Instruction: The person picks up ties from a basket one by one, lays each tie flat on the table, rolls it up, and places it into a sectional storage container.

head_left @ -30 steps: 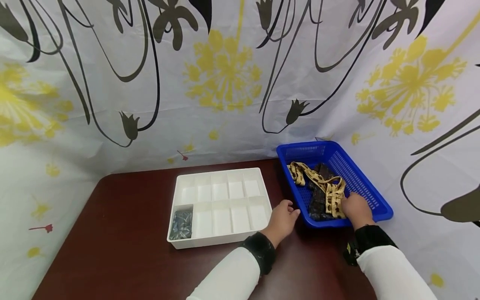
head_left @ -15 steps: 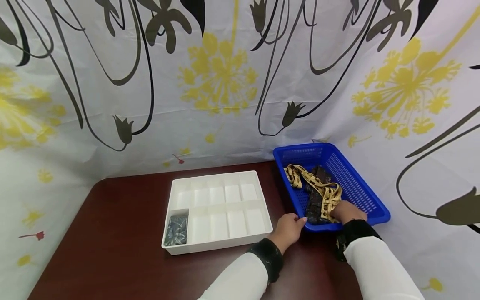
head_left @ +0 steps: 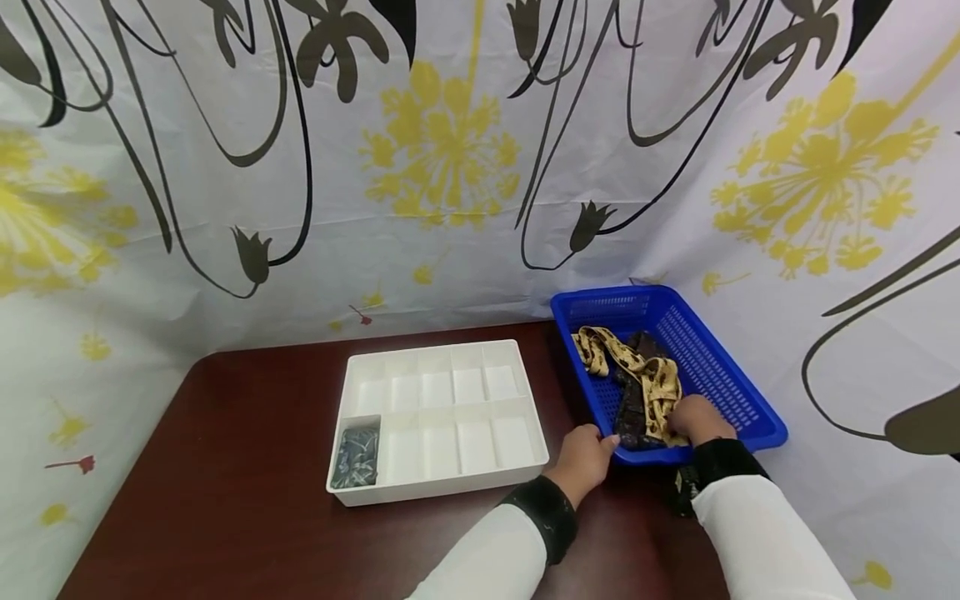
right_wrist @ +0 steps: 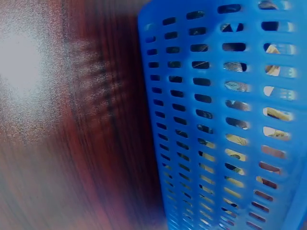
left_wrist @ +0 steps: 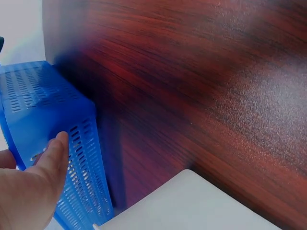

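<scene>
Ties point(head_left: 647, 390) in basket point(head_left: 738, 392), lower right: we steady its corner with left hand point(head_left: 585, 454); right hand point(head_left: 693, 419) grasps one, lifting next.

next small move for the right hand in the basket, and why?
Probably lift the yellow patterned strap clear: the right hand already rests on it inside the blue basket, and the left hand braces the basket's near corner.

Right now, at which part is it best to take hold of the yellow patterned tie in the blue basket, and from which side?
Probably its near end, from above. The yellow patterned tie lies on top of the dark ties in the blue basket, and that end bunches beside the right hand. The basket's walls block a sideways approach.
</scene>
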`<state>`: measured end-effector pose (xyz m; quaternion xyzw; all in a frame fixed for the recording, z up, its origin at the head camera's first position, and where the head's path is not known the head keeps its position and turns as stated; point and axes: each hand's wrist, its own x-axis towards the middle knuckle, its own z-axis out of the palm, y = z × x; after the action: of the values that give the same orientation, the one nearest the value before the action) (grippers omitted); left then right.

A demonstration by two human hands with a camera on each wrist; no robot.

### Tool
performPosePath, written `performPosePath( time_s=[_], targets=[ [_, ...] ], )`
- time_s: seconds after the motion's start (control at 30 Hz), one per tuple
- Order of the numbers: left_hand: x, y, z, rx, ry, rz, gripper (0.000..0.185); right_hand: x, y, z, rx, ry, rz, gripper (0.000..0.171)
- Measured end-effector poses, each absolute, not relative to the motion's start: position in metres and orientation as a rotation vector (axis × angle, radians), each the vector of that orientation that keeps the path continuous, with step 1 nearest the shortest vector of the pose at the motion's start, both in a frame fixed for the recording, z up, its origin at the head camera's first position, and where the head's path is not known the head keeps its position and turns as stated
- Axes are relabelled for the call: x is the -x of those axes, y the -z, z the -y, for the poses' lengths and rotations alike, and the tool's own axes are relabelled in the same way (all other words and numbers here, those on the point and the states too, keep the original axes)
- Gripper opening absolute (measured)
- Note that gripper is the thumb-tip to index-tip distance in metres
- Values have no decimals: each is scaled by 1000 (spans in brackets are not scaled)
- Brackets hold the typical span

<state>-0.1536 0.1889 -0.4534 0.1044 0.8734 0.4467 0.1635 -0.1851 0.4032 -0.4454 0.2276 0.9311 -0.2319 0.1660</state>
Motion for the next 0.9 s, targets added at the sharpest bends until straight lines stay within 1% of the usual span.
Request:
performPosePath(
  time_s=[0.03, 0.1, 0.13, 0.2, 0.23, 0.27, 0.37, 0.43, 0.57, 0.77, 0.87, 0.9],
  targets=[
    [154, 453, -189, -295, -1271, -2489, 31, 184, 446, -405, -622, 710, -2667, 27],
    [154, 453, -190, -283, -1264, -2486, 33, 182, 445, -408, -562, 832, -2670, 16],
    [154, 453, -191, -278, -1263, -2480, 33, 181, 444, -409, -542, 923, -2646, 18],
    [154, 452, -191, -277, -1257, -2471, 35, 177, 438, -409, -548, 1115, -2557, 51],
    [153, 452, -191, -275, -1251, -2473, 36, 175, 434, -408, -550, 1200, -2507, 65],
    [153, 452, -192, -274, -1249, -2469, 37, 173, 429, -407, -547, 1263, -2464, 75],
    [153, 452, -192, -275, -1265, -2459, 37, 166, 415, -403, -516, 1382, -2415, 78],
    [154, 453, -192, -273, -1298, -2448, 34, 162, 406, -398, -486, 1414, -2459, 75],
    [155, 456, -192, -226, -1394, -2396, 26, 157, 383, -386, -445, 1490, -2580, 52],
    [154, 456, -193, -144, -1532, -2270, 29, 143, 331, -367, -318, 1712, -2717, 46],
    [153, 454, -194, -143, -1537, -2273, 29, 136, 306, -358, -191, 1966, -2757, 29],
    [153, 453, -194, -142, -1536, -2277, 30, 135, 298, -355, -125, 2082, -2758, 21]
  ],
)
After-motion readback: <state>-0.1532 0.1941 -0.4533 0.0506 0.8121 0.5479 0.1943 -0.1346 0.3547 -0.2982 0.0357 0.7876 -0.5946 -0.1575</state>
